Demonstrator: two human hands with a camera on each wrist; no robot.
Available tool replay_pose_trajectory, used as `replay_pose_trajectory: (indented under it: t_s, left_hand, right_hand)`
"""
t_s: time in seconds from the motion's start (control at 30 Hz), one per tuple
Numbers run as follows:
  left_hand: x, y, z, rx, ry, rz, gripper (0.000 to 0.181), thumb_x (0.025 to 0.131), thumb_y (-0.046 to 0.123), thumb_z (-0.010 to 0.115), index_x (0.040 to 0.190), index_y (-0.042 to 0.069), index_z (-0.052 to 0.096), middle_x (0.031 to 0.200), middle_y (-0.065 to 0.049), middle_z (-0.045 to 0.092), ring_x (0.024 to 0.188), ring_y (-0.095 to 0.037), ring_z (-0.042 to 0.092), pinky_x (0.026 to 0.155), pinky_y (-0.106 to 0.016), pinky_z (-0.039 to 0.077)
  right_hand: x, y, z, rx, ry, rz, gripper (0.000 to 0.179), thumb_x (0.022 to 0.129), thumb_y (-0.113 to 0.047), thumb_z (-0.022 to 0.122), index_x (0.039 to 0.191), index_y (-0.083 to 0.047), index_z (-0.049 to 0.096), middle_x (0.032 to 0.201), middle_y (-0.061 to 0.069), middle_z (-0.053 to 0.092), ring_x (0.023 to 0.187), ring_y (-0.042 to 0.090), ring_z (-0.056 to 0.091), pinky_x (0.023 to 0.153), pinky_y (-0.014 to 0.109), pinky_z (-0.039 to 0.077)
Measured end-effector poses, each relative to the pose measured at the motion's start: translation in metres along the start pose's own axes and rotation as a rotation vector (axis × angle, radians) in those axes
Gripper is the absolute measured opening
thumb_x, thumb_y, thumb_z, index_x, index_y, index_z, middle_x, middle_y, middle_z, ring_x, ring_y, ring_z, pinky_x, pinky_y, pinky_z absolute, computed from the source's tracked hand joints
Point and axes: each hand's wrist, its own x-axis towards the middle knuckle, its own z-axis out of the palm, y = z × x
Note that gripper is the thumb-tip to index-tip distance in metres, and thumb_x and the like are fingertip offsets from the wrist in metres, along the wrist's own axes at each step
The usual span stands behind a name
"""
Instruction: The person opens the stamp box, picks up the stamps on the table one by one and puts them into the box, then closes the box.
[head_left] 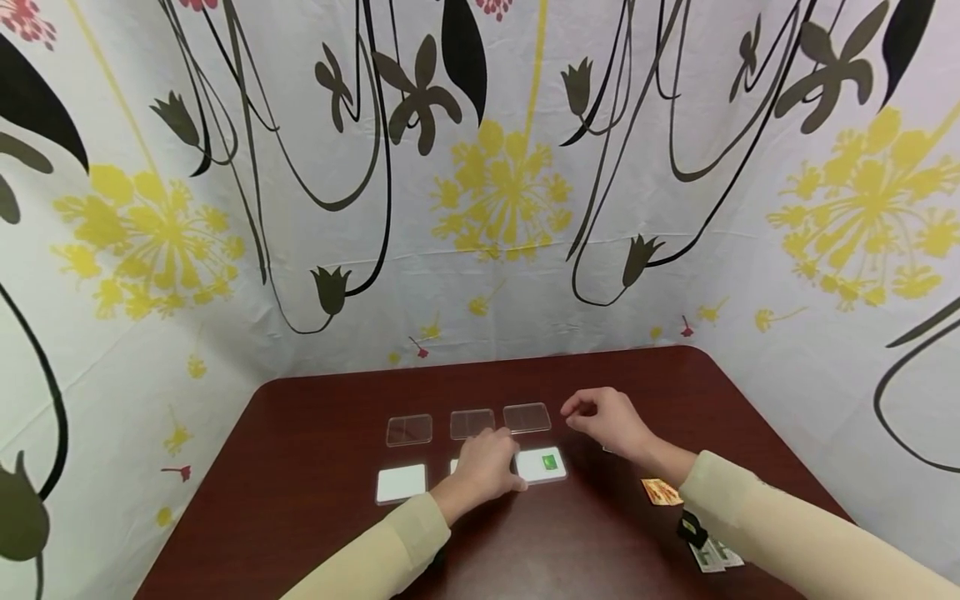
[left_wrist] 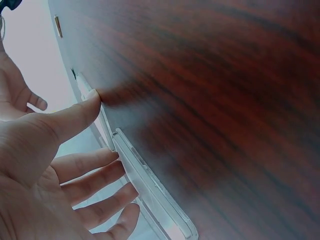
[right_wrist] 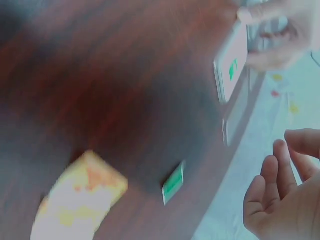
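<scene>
My left hand (head_left: 483, 467) lies over the middle of a row of white plastic cases. Its thumb and forefinger hold the left end of the right-hand case (head_left: 536, 467) by opposite edges. That case carries a small green sticker (head_left: 550, 462). Under the left hand, the middle case (head_left: 453, 467) is mostly hidden; the left case (head_left: 401, 484) lies in full view. My right hand (head_left: 611, 421) hovers right of the row, fingers loosely bent, nothing visible between them. Below it in the right wrist view lies a small green-and-white piece (right_wrist: 173, 184).
Clear lids stand in a back row: left (head_left: 409, 430), middle (head_left: 471, 423), right (head_left: 527, 417). An orange-yellow printed card (head_left: 662, 492), a small black object (head_left: 692, 528) and pale printed slips (head_left: 712, 555) lie near the right forearm. A flowered curtain (head_left: 480, 317) hangs behind the table (head_left: 315, 408).
</scene>
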Motion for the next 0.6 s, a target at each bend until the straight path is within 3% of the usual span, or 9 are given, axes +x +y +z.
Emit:
replay_pose_trajectory:
  t_s: [0.23,0.47,0.6]
  left_hand:
    - [-0.001,0.001,0.000,0.016,0.006,0.003,0.046,0.062,0.056,0.075,0.090,0.019,0.070,0.090,0.005,0.056,0.074,-0.015,0.049,0.062,-0.036,0.044]
    - [-0.001,0.002,-0.001,0.017,0.000,0.008,0.046,0.063,0.056,0.075,0.090,0.019,0.070,0.089,0.004,0.056,0.074,-0.015,0.049,0.062,-0.037,0.044]
    - [-0.002,0.002,-0.002,0.013,-0.002,0.009,0.045,0.063,0.055,0.075,0.089,0.019,0.070,0.089,0.004,0.055,0.074,-0.015,0.049,0.062,-0.037,0.044]
  right_hand:
    - [-0.002,0.019,-0.029,-0.031,-0.048,0.002,0.017,0.081,-0.011,0.068,0.087,-0.026,0.067,0.082,-0.003,0.064,0.075,0.014,0.059,0.063,0.031,0.047]
    - [-0.010,0.048,-0.042,-0.143,-0.203,-0.122,0.031,0.076,0.005,0.063,0.092,-0.020,0.068,0.092,0.002,0.065,0.078,0.017,0.061,0.063,0.027,0.048]
    - [-0.013,0.063,-0.043,-0.169,-0.256,-0.164,0.031,0.076,0.006,0.064,0.097,-0.015,0.068,0.093,0.003,0.065,0.078,0.019,0.060,0.063,0.025,0.048]
